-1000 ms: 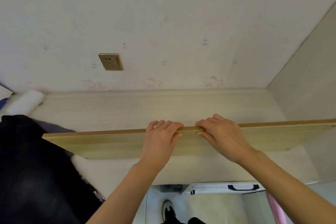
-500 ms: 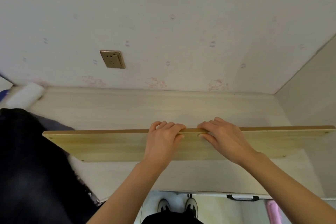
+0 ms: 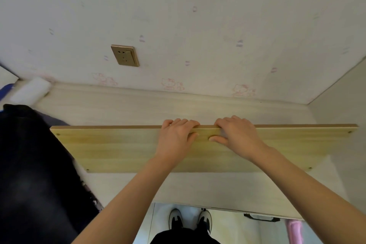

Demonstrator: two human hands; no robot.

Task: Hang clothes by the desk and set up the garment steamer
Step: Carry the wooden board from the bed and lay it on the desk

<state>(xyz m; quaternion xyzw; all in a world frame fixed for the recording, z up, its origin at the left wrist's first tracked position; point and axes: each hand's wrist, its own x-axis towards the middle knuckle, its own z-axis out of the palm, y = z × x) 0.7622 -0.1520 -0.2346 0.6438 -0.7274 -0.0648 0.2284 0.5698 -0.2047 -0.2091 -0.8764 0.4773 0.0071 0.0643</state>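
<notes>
A long light wooden board (image 3: pixel 122 148) is held flat above the pale desk (image 3: pixel 122 109), spanning most of the view. My left hand (image 3: pixel 175 140) grips the board's far edge near the middle, fingers curled over it and thumb on the top face. My right hand (image 3: pixel 237 136) grips the same edge just to the right, its thumb pressed on the top face. A dark garment (image 3: pixel 33 174) lies over the desk's left end. No garment steamer is in view.
A brass wall socket (image 3: pixel 125 55) sits on the patterned wall above the desk. A white roll (image 3: pixel 29 91) lies at the desk's back left corner. A pale side panel (image 3: pixel 344 109) closes the right. Below the desk edge are my shoes (image 3: pixel 190 222) and a black handle (image 3: pixel 259 219).
The view tilted down and shifted a little; my shoes came into sight. Both hands keep the same grip on the board, which stays level over the desk.
</notes>
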